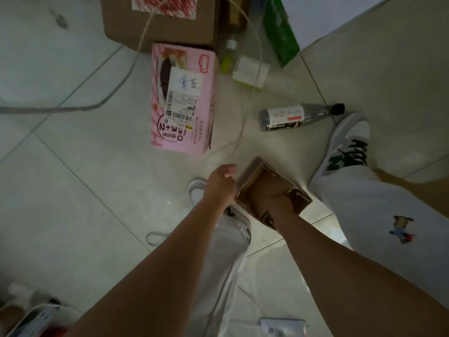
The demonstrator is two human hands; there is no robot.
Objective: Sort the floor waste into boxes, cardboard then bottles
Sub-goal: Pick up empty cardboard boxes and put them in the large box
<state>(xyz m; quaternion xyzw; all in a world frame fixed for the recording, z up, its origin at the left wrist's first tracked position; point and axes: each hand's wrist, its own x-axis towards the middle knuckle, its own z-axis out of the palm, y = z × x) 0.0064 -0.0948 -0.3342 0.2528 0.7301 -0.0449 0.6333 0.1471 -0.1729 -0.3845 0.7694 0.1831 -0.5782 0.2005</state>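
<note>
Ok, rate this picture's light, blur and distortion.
Head view: dim, flat light; wide-angle slightly bows the seams of the pale floor tiles; the small brown cardboard box gripped by the left hand and right hand is motion-smeared; the pink printed carton and clear bottle with a black cap look sharper.

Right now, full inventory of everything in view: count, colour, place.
small brown box: 1, brown cardboard, centre, in both hands
pink carton: 1, pink with white label, flat on floor ahead
large box: 1, brown, top edge of view
clear bottle: 1, clear with black cap, lying on floor right of pink carton
yellowish bottle: 1, white cap, beside large box
white packet: 1, white, next to yellowish bottle
green pack: 1, green, top right
cables: 2, grey and pale, across floor
shoes: 2, white, right one green-lettered
left hand: grip on small brown box's left edge
right hand: grip on its near side, fingers hidden
</note>
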